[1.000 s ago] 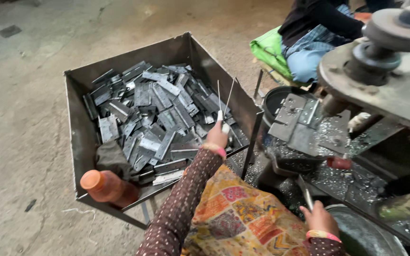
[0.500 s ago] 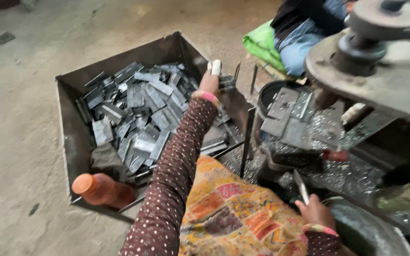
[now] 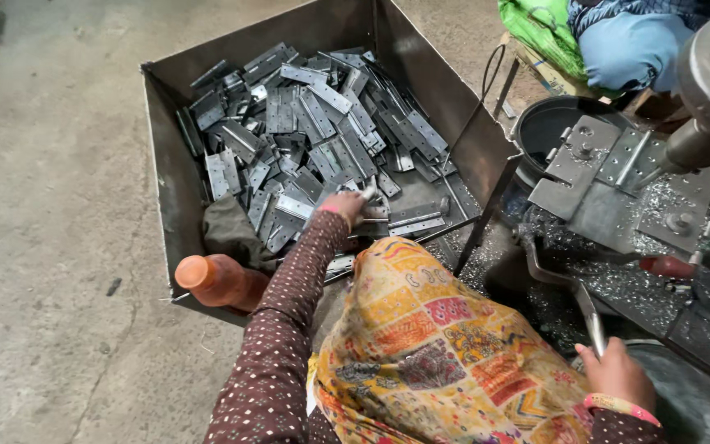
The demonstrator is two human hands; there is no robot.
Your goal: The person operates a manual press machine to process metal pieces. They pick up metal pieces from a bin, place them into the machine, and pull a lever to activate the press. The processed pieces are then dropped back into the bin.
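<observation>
An open steel bin (image 3: 163, 140) on the floor holds several grey metal hinge plates (image 3: 314, 123). My left hand (image 3: 345, 205) reaches into the near part of the pile, fingers curled around a hinge plate (image 3: 369, 196). My right hand (image 3: 615, 374) is low at the right, closed around the end of a long metal lever (image 3: 573, 288) of the press. A patterned yellow cloth (image 3: 437, 345) covers my lap between the two arms.
An orange plastic bottle (image 3: 215, 279) leans in the bin's near corner. A black bucket (image 3: 552, 123) and the press's jig plate (image 3: 610, 177), strewn with metal shavings, sit to the right. Another person in blue (image 3: 634, 49) sits by a green bag (image 3: 536, 25) beyond.
My left hand has come back from the bin's far right wall and dropped onto the near part of the pile. My right hand has stayed on the lever. The view has swung left.
</observation>
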